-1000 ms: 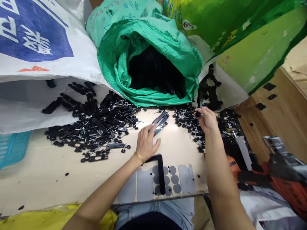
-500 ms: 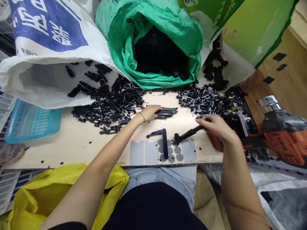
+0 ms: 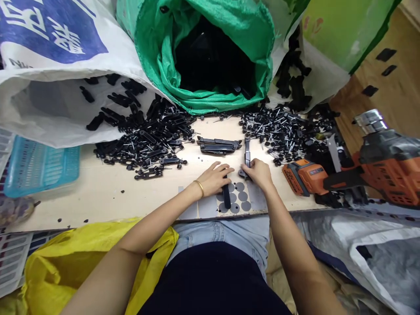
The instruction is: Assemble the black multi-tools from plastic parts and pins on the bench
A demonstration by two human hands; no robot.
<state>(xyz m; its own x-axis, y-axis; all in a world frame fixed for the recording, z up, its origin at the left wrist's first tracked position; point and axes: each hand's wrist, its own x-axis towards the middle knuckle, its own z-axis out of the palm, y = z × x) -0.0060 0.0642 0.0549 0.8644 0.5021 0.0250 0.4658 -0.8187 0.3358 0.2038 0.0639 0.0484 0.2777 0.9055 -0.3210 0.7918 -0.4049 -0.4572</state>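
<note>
My left hand (image 3: 214, 179) is closed around the upper end of a black hinged plastic arm (image 3: 226, 197), which lies over the grey round stickers near the table's front edge. The rest of that arm is hidden under my fingers. My right hand (image 3: 261, 173) grips the lower end of another black jointed arm (image 3: 247, 151) that points away from me. Just beyond both hands, a folded black bracket assembly (image 3: 218, 146) rests on the table.
Heaps of black parts with metal pins lie left (image 3: 151, 144) and right (image 3: 272, 127). Behind stand a white sack (image 3: 42, 109), a green sack (image 3: 205, 107) and a light-green bag (image 3: 344, 43). An orange power drill (image 3: 393, 175) lies right, a blue basket (image 3: 42, 168) left.
My left hand has let go of the folded bracket assembly and come down onto the hinged arm. My right hand has moved left, bringing its jointed arm upright beside the assembly.
</note>
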